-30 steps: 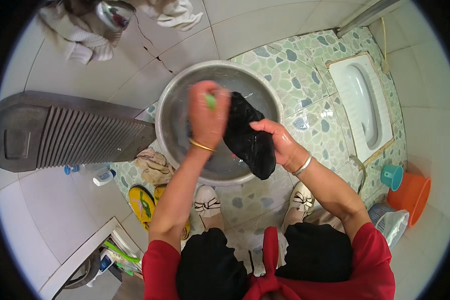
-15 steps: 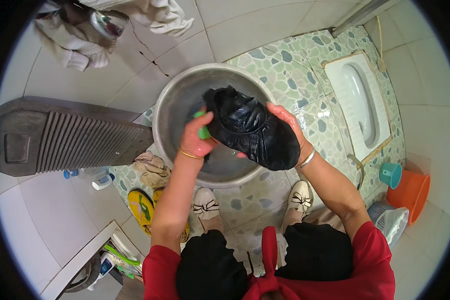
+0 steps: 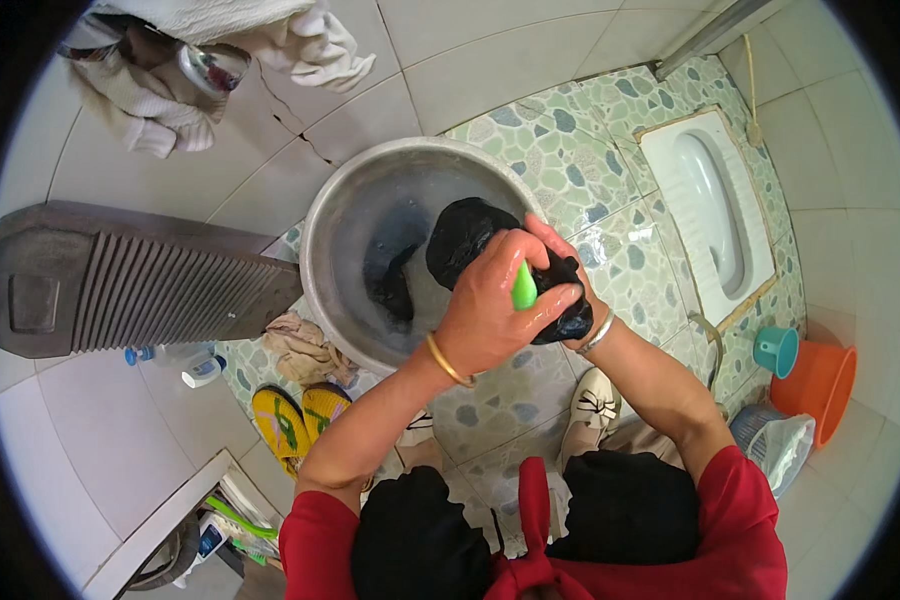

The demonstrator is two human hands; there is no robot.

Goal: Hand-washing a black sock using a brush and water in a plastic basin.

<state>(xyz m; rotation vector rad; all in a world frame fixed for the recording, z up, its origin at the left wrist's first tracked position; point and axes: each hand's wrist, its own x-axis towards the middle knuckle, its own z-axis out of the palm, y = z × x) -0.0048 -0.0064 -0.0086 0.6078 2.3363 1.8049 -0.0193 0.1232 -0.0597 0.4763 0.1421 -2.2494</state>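
Over the right side of a round metal basin (image 3: 327, 300), my two hands are at a wet black shoe (image 3: 470, 235). My right hand (image 3: 582, 275) is closed round it from the right and below, its fingers partly hidden. Coming across from the left, my left hand (image 3: 495, 300) is closed on a small bright green brush-like tool (image 3: 524, 287) and presses it against the shoe. The tool's underside is covered by the fingers and the shoe. Another dark item (image 3: 395, 285) lies in the cloudy water of the basin; its kind is unclear.
A dark ridged washboard (image 3: 160, 285) stands left of the basin, with a crumpled beige cloth (image 3: 305, 345) and yellow slippers (image 3: 280, 420) nearer me. A squat toilet (image 3: 710, 200) is set in the floor at right, near an orange bucket (image 3: 820, 385) and a teal cup (image 3: 776, 352).
My left hand has moved right with the green tool, from beside the shoe onto it. The shoe has been turned in my right hand. The dark item in the basin now shows.
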